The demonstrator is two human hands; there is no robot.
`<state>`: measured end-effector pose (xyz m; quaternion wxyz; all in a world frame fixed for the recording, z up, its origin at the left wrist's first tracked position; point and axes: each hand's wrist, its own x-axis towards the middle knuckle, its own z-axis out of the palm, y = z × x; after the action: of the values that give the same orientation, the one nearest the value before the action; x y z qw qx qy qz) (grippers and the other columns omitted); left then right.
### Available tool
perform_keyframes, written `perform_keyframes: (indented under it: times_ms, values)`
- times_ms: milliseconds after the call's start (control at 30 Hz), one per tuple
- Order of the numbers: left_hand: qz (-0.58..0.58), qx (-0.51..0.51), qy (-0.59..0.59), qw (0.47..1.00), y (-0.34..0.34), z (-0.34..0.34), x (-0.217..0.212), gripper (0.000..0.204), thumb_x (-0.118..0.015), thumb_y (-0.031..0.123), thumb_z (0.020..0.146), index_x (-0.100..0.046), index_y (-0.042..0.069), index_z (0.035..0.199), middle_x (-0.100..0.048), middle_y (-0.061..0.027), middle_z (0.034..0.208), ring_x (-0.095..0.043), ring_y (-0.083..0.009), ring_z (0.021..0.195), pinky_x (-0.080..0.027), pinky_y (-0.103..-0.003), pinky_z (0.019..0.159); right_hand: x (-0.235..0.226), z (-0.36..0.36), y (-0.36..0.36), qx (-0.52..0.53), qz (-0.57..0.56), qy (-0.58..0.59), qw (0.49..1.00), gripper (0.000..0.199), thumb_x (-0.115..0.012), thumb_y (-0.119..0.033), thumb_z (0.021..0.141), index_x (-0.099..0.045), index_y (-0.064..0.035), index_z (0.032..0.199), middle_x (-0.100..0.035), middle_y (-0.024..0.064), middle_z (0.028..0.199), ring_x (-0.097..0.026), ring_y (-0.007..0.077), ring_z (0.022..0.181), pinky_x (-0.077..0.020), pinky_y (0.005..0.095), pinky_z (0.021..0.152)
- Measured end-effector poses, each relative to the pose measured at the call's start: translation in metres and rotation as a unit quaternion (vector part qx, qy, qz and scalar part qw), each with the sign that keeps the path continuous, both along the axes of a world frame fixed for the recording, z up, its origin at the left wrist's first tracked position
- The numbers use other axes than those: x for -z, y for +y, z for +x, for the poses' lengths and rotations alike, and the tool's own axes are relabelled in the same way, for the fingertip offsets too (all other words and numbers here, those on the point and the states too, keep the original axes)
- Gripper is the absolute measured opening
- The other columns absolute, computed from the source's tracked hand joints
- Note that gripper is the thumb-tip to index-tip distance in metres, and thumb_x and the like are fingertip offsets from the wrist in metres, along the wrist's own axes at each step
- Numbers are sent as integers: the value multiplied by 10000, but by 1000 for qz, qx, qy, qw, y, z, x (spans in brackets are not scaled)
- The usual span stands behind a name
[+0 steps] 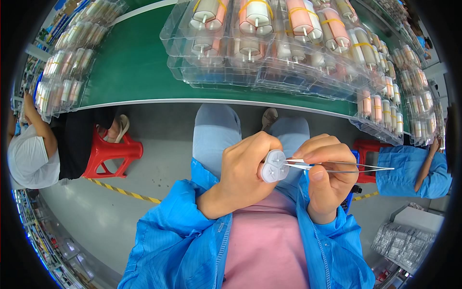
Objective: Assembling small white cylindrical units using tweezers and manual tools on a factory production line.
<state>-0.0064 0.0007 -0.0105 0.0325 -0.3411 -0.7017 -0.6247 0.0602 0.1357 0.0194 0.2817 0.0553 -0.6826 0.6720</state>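
My left hand is closed around a bundle of three small cylinders, held above my lap. Their pale grey round ends, each with a short pin at its centre, point toward my right hand. In my right hand, thumb and fingers pinch a pair of metal tweezers, lying nearly level. The tweezer tips are slightly apart and sit at the end faces, near one pin; whether they touch it I cannot tell. Most of the bundle's length is hidden by my left fingers.
Ahead, stacked clear plastic trays hold several pink, white and grey cylinder bundles with yellow bands on a green table. More trays stand at both sides. People sit left and right, with a red stool at left.
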Motion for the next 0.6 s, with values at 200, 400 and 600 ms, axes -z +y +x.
perform_keyframes:
  times_ms: [200,400,600]
  values:
    - [8,22,-7,1000,0,2,-3,247,-749,23,669,-548,39,811,-555,-92,675,-580,-262,572,-435,-328,486,-1,-3,-1,-6,28,6,1000,150,-711,-54,760,-651,15,880,-679,147,855,-634,222,781,-484,306,694]
    - [18,39,-19,999,1,2,-3,255,-772,57,687,-551,37,813,-560,-89,678,-578,-254,570,-432,-325,482,0,-4,-1,-15,27,3,1000,159,-725,-46,739,-652,7,870,-683,138,833,-638,228,749,-487,305,660]
    - [19,41,-25,999,1,2,-2,258,-773,57,683,-554,34,818,-562,-89,686,-576,-253,569,-430,-325,480,0,-3,-1,-11,30,-1,999,152,-721,-34,739,-652,6,868,-683,133,830,-635,224,745,-485,305,662]
